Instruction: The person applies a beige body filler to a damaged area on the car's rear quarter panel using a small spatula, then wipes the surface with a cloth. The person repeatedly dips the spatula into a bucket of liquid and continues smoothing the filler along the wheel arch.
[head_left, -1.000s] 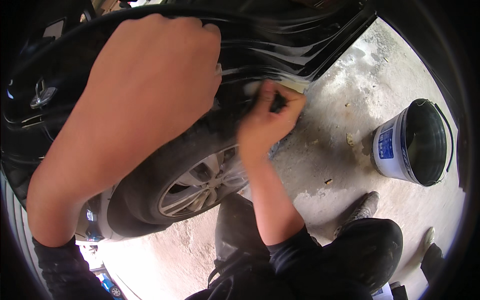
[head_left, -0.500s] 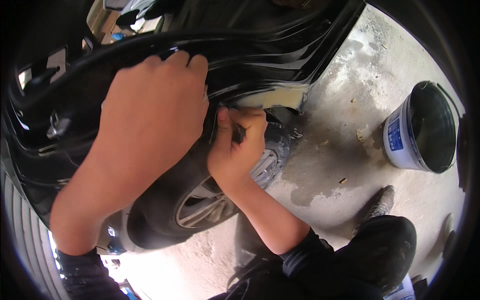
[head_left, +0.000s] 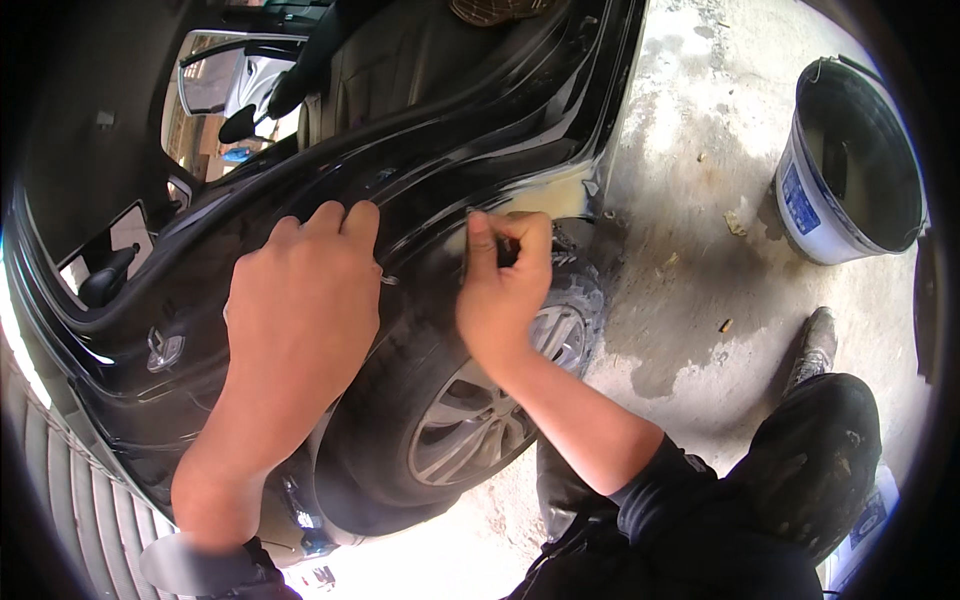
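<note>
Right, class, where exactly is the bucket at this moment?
In the head view, the bucket sits at the upper right on the concrete floor, well to the right of the person's right hand and just beyond the shoe.

From the person's head, the left of two side-by-side fisheye cameras looks down close above the bare left hand point(head_left: 305, 300) and bare right hand point(head_left: 506, 300), facing a glossy black car body point(head_left: 200, 310), with rough grey concrete floor point(head_left: 690, 275) at right and straight edges bowing toward the rim.
</note>
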